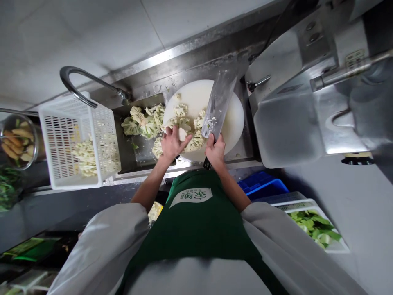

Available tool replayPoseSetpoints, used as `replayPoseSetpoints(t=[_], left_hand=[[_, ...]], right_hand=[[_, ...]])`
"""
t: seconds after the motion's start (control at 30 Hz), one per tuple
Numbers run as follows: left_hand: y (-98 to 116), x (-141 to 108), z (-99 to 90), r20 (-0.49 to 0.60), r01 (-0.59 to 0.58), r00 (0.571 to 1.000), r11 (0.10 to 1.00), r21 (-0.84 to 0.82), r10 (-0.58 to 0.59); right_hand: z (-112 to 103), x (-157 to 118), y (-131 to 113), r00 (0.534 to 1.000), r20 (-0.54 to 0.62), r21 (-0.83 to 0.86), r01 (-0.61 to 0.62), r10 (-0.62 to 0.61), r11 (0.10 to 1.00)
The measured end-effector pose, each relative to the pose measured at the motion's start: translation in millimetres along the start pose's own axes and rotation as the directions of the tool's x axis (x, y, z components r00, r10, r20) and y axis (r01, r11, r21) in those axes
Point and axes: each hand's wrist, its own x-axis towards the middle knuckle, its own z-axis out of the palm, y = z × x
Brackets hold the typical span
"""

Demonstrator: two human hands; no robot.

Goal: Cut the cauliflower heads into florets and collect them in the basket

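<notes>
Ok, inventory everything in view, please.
Sink: one, grey, centre
Board: one, white, overlapping sink
Basket: one, white, left of sink
Cauliflower pieces: many, cream, board, sink, basket
Knife: one, grey, over board
Tap: one, silver, behind sink
Carrots: several, orange, far left
Greens: uncounted, green, far left
Machine: one, silver, far right
Tub: one, blue, lower right
Leaf tray: one, white, lower right
Clutter: count unclear, mixed, lower left
Apron: one, green, worn
Sleeves: two, white, worn
Left hand: one, bare, on cauliflower
Right hand: one, bare, on knife

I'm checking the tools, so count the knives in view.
1: the knife in the right hand, its blade over the round cutting board. Others could be hidden beneath the cauliflower.
</notes>
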Motion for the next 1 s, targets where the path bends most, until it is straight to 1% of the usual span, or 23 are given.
replayPoseSetpoints(t=[0.13, 0.33, 0.43, 0.53, 0.67, 0.77, 0.87, 0.9, 0.93, 0.97, 1.0], left_hand=[[8, -3, -6.7, 0.009, 0.009, 1.000, 1.000, 0.001, -0.009], [13, -3, -11.2, 0.063, 0.019, 0.998, 0.998, -0.055, -0.015], [15, -3, -12.4, 0.109, 0.046, 0.993, 0.998, -0.035, -0.042], [18, -2, -10.3, 0.119, 0.066, 0.991, 0.998, -0.017, -0.064], [24, -2, -7.5, 0.122, 0.049, 0.992, 0.998, -0.032, -0.045], [27, -3, -13.9, 0.147, 0.010, 0.989, 1.000, 0.026, -0.013], [20, -2, -25.1, 0.181, -0.042, 0.983, 0.994, 0.102, 0.023], [14, 0, -27.6, 0.173, -0.080, 0.983, 0.991, 0.108, 0.060], [7, 3, -28.8, 0.162, -0.142, 0.979, 0.985, 0.100, 0.125], [-2, 7, -28.3, 0.156, -0.228, 0.964, 0.971, 0.078, 0.214], [-11, 12, -26.1, 0.159, -0.327, 0.935, 0.944, 0.045, 0.316]], right_hand=[[-6, -19, -14, 0.998, 0.045, -0.089, -0.034, 0.038, 0.995], [-1, -35, -21, 0.982, 0.145, -0.064, -0.110, 0.118, 0.992], [3, -38, -19, 0.980, 0.148, -0.095, -0.120, 0.134, 0.988], [9, -39, -16, 0.981, 0.135, -0.117, -0.127, 0.142, 0.985], [27, -35, -6, 0.987, 0.091, -0.124, -0.122, 0.134, 0.985], [46, -28, 5, 0.985, 0.090, -0.088, -0.140, 0.148, 0.986], [58, -20, 14, 0.985, 0.115, -0.051, -0.121, 0.126, 0.991], [59, -19, 17, 0.986, 0.119, -0.049, -0.109, 0.114, 0.993], [58, -18, 19, 0.987, 0.122, -0.051, -0.098, 0.103, 0.994], [55, -17, 21, 0.987, 0.138, -0.055, -0.077, 0.084, 0.995], [51, -15, 24, 0.985, 0.164, -0.053, -0.055, 0.063, 0.997]])
